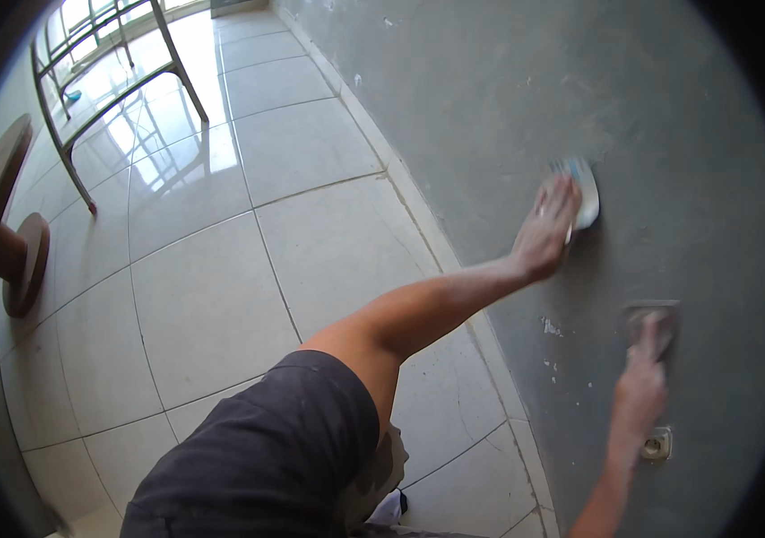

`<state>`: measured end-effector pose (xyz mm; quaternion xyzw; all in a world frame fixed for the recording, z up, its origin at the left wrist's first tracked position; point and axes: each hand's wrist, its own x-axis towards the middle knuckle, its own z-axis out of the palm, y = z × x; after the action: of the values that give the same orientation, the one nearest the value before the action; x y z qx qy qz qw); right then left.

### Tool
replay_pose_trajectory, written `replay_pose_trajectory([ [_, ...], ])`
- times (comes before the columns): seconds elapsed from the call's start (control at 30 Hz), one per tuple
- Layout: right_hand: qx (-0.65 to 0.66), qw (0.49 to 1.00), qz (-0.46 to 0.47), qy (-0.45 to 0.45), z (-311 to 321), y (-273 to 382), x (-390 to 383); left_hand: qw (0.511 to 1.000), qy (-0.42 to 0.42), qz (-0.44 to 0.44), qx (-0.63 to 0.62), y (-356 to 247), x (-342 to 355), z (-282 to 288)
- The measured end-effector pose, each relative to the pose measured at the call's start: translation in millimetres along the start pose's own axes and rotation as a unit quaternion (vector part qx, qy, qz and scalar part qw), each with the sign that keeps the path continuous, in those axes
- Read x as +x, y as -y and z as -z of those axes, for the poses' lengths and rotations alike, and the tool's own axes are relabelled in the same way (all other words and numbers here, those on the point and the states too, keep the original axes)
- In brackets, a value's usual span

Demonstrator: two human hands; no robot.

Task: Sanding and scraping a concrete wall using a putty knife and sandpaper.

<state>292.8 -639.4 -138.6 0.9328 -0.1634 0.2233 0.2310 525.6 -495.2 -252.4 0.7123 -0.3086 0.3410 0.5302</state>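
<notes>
Altogether two hands (551, 221) (642, 381), two held objects (589, 197) (665, 316)

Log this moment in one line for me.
left hand: holding white rounded object, blurred | right hand: holding flat tool, blurred | facing: grey wall | near right wrist: wall socket | wall contact: unclear

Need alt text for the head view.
A person works at a grey wall, the left hand holding a blurred white object and the right hand a broad, flat-bladed scraper. A wall socket shows beside the right wrist; a tiled floor with a metal frame is at left.
</notes>
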Motion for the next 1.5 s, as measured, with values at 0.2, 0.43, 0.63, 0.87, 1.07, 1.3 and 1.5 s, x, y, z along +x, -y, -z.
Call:
replay_pose_trajectory([
  [0.2,0.024,0.989,-0.05,-0.137,51,-5,97,0.99,-0.131,0.034,-0.039,-6,79,17],
  [0.43,-0.074,0.989,0.094,0.083,-46,48,-13,0.994,0.045,-0.049,0.086,82,-20,29],
  [0.63,-0.09,0.963,0.051,0.25,-67,-29,-122,0.996,0.034,0.067,0.048,62,22,45],
  [0.87,-0.019,0.968,0.154,0.196,-108,61,-63,0.995,0.001,0.087,0.043,49,25,37],
  [1.07,-0.03,0.967,0.146,0.205,-105,88,-68,0.997,0.018,0.039,0.066,71,15,53],
  [1.3,-0.042,0.961,0.205,0.181,-118,98,-49,0.996,-0.029,0.066,0.062,58,18,38],
  [1.5,-0.09,0.942,0.162,0.281,-86,76,-66,0.996,0.001,0.067,0.056,49,16,37],
])
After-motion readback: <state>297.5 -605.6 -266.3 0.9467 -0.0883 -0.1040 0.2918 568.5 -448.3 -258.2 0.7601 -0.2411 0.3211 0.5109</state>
